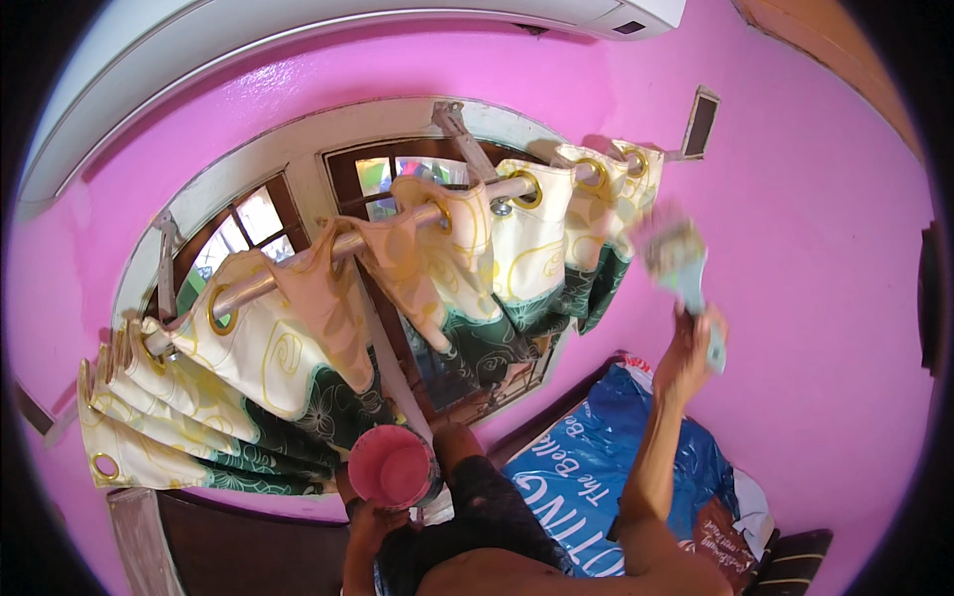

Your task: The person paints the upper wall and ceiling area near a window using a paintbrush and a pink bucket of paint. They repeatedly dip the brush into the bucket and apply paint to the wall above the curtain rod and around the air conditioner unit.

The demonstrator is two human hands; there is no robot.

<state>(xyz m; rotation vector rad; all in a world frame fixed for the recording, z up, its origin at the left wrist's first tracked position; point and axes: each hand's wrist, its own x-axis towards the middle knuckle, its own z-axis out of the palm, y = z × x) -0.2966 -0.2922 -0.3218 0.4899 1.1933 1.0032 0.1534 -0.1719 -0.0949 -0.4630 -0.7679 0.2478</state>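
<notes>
My right hand (688,356) is raised and closed round the handle of a wide paintbrush (686,273). The pale blue handle points down past my fingers, and the bristles, smeared by motion, are up beside the right end of the curtain, in front of the pink wall (795,238). Whether they touch the wall I cannot tell. Low in front of my body, my left hand (381,521) grips the near side of a small paint bucket (393,467). Pink coats the inside of the bucket. Its underside is hidden.
A cream and dark green curtain (522,243) hangs by rings on a metal rod (288,273) across an arched window. Overhead is a white air conditioner (298,45). Blue printed plastic sheeting (606,447) lies below my right arm. A small dark vent (702,123) sits in the wall.
</notes>
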